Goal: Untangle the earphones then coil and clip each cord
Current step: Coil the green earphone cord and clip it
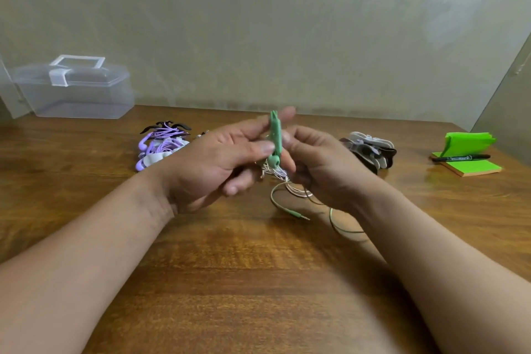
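My left hand [218, 161] and my right hand [319, 164] meet above the middle of the wooden table. Between their fingertips stands a green clip [276, 135], upright, pinched from both sides. A green earbud [273, 162] hangs just under the clip. Its pale green cord [283, 204] loops down onto the table below my right hand and ends in a small jack plug [298, 215]. Part of the cord is hidden behind my right wrist.
A pile of purple earphones with black and white clips [161, 144] lies at the back left. A heap of black and white clips [370, 149] sits at the back right. Farther right are green sticky notes [471, 165] with a black marker [459, 157]. A clear plastic box [77, 89] stands at the far left.
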`<state>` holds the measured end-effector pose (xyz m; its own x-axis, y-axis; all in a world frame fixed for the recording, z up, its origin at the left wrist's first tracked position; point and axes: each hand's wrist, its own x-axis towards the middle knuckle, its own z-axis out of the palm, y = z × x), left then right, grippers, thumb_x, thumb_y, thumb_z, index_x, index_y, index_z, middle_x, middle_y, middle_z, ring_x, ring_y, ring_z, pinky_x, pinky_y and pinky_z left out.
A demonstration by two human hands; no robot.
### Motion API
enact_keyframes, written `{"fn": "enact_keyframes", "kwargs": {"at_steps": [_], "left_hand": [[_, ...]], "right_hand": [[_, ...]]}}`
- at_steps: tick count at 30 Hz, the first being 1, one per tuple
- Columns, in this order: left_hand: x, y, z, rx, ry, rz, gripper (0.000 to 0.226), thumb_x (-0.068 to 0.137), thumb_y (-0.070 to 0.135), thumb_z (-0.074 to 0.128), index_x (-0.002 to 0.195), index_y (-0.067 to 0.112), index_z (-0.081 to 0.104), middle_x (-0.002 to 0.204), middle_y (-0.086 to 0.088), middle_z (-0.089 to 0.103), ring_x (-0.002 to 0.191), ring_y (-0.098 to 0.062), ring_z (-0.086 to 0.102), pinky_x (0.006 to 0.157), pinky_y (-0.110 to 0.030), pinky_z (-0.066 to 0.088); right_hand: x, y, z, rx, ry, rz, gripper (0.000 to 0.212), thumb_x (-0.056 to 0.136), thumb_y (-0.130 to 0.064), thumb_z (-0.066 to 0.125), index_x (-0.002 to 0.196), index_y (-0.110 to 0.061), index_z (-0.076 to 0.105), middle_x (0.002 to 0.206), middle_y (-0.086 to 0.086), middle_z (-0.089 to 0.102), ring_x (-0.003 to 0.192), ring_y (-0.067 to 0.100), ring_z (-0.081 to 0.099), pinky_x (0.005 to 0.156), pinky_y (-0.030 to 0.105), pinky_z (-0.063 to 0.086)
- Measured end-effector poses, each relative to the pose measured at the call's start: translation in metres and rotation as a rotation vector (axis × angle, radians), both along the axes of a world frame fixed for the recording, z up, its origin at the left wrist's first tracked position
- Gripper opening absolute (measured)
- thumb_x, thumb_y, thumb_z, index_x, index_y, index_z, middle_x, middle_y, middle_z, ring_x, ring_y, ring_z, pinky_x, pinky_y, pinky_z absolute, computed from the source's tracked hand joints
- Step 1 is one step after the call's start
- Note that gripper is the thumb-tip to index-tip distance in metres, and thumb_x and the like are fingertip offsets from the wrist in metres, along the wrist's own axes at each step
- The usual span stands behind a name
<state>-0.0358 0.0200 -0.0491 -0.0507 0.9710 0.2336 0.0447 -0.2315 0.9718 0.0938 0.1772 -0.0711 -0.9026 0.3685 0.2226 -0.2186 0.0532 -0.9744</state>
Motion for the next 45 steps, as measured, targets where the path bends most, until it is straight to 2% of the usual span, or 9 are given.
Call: {"fn": "enact_keyframes", "kwargs": {"at_steps": [3, 10, 13, 19, 24, 29, 33, 39, 45], "left_hand": [[-0.006, 0.007, -0.003, 0.037, -0.121, 0.192, 0.051, 0.107, 0.011, 0.043, 0.153, 0.033, 0.045, 0.088, 0.004, 0.072, 0.036, -0.004, 0.03, 0.044, -0.023, 0.021], [-0.007, 0.011, -0.009, 0.064, 0.185, 0.466, 0.055, 0.109, 0.009, 0.044, 0.158, 0.034, 0.036, 0.119, -0.007, 0.076, 0.038, -0.004, 0.032, 0.042, -0.023, 0.042], [0.0, 0.01, -0.007, 0.031, 0.272, 0.549, 0.057, 0.108, 0.003, 0.045, 0.158, 0.029, 0.035, 0.126, -0.012, 0.072, 0.044, 0.009, 0.05, 0.1, -0.052, 0.039], [-0.01, 0.011, -0.009, -0.028, 0.388, 0.605, 0.056, 0.106, 0.002, 0.05, 0.155, 0.03, 0.044, 0.129, 0.013, 0.071, 0.116, 0.006, 0.064, 0.12, -0.036, 0.022], [-0.001, 0.005, -0.004, -0.063, 0.354, 0.367, 0.053, 0.109, 0.01, 0.044, 0.156, 0.031, 0.039, 0.103, 0.018, 0.076, 0.047, 0.003, 0.034, 0.046, -0.017, 0.032], [0.01, -0.003, 0.001, -0.14, 0.348, 0.135, 0.036, 0.108, 0.0, 0.039, 0.141, 0.008, 0.052, 0.1, -0.008, 0.072, 0.068, 0.008, 0.065, 0.066, -0.004, 0.046], [0.002, -0.007, 0.003, -0.168, 0.457, -0.013, 0.025, 0.107, 0.011, 0.049, 0.124, 0.0, 0.064, 0.108, -0.013, 0.075, 0.107, -0.018, 0.067, 0.1, -0.03, 0.05], [0.001, -0.013, 0.009, -0.086, 0.229, -0.133, 0.045, 0.103, 0.02, 0.054, 0.147, 0.029, 0.056, 0.091, -0.01, 0.071, 0.051, -0.019, 0.029, 0.045, -0.021, 0.025], [-0.003, 0.004, 0.0, 0.064, -0.141, 0.158, 0.048, 0.1, 0.026, 0.055, 0.147, 0.033, 0.055, 0.093, -0.01, 0.064, 0.034, -0.002, 0.025, 0.047, -0.031, 0.009]], "right_hand": [[-0.005, -0.015, -0.003, 0.218, -0.11, -0.057, 0.034, 0.109, -0.025, 0.053, 0.087, -0.039, 0.075, 0.071, 0.001, 0.051, 0.056, 0.008, 0.032, 0.05, 0.022, 0.028], [-0.005, -0.032, 0.003, 0.491, -0.256, -0.197, 0.038, 0.11, -0.027, 0.052, 0.082, -0.01, 0.071, 0.076, -0.002, 0.062, 0.057, 0.006, 0.044, 0.06, 0.028, 0.035], [0.0, -0.033, 0.01, 0.601, -0.27, -0.279, 0.029, 0.108, -0.026, 0.055, 0.088, -0.016, 0.074, 0.064, -0.014, 0.062, 0.055, 0.002, 0.051, 0.054, 0.019, 0.038], [0.004, -0.03, 0.016, 0.851, -0.125, -0.486, 0.02, 0.1, -0.029, 0.069, 0.083, -0.018, 0.069, 0.062, -0.01, 0.059, 0.062, -0.003, 0.056, 0.053, 0.017, 0.037], [0.018, -0.007, 0.033, 0.618, 0.002, -0.479, 0.017, 0.095, -0.028, 0.077, 0.084, -0.017, 0.07, 0.066, -0.002, 0.065, 0.057, 0.008, 0.051, 0.055, 0.027, 0.041], [0.023, -0.003, 0.035, 0.538, 0.039, -0.291, 0.014, 0.092, -0.02, 0.079, 0.092, -0.007, 0.073, 0.083, 0.014, 0.074, 0.07, 0.011, 0.062, 0.062, 0.026, 0.047], [0.024, 0.006, 0.033, 0.317, 0.022, -0.129, 0.007, 0.092, -0.007, 0.073, 0.09, -0.002, 0.069, 0.069, 0.003, 0.069, 0.055, 0.003, 0.059, 0.053, 0.013, 0.043], [0.017, 0.018, 0.019, 0.092, -0.048, 0.063, 0.016, 0.089, -0.027, 0.076, 0.095, -0.013, 0.075, 0.086, 0.017, 0.052, 0.068, 0.026, 0.033, 0.057, 0.032, 0.025], [-0.002, -0.019, -0.002, 0.484, -0.109, -0.082, 0.02, 0.11, -0.016, 0.054, 0.095, -0.018, 0.067, 0.074, 0.006, 0.057, 0.067, 0.009, 0.052, 0.067, 0.026, 0.044]]}}
